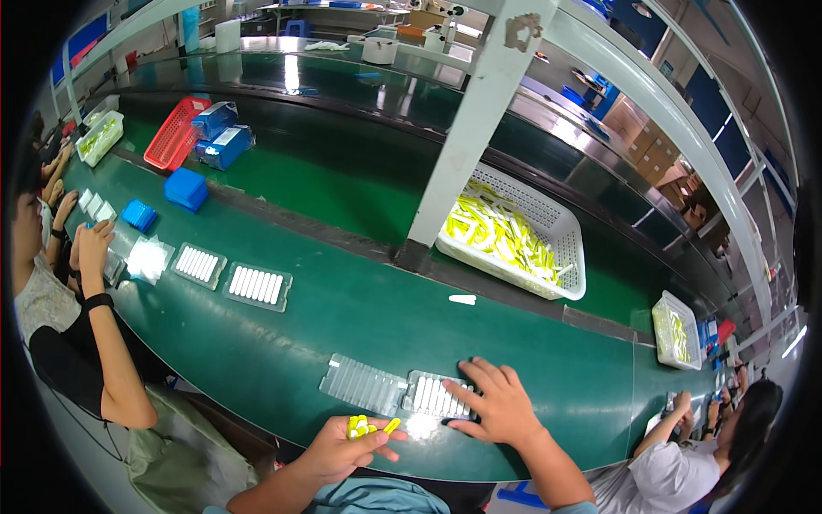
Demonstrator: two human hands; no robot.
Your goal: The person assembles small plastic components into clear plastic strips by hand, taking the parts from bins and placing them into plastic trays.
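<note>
My left hand (336,454), palm up at the table's near edge, is closed around several small yellow-and-white stick-shaped pieces (360,427). One of these pokes out between thumb and fingers. My right hand (503,409) is spread palm down over the right side of a clear blister tray (417,399). Its fingertips reach onto the row of white sticks (428,396) in that tray, and part of the row is hidden under them. Touching the tray on the left lies a second clear tray (360,382) with bare grooves.
Ahead, a white basket (572,248) heaped with yellow-and-white pieces stands beside a metal post (467,128). One loose white piece (462,300) lies before it. Two filled trays (257,286) and blue boxes (186,189) are at left. Co-workers sit on both sides, one arm (107,334) at left.
</note>
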